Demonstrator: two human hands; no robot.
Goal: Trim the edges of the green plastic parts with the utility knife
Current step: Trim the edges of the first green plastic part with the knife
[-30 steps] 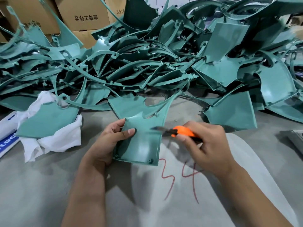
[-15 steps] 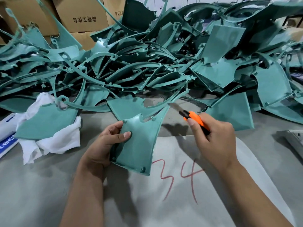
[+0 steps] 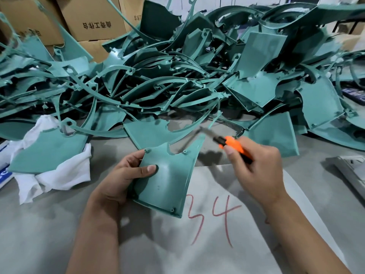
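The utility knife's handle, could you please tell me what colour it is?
Bright orange with black, on the utility knife in the right hand; head view.

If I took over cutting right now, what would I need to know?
Left hand: grips the green part, thumb pressed on its face, lower edge near the table.
Right hand: holds the orange utility knife; the blade is blurred, near the part's upper right corner.
Pile of green parts: heaped behind, across the table.
Done: cannot tell which edges are trimmed.
Left: finish this part's edges, then likely work through the pile. Keep your thumb away from the blade.
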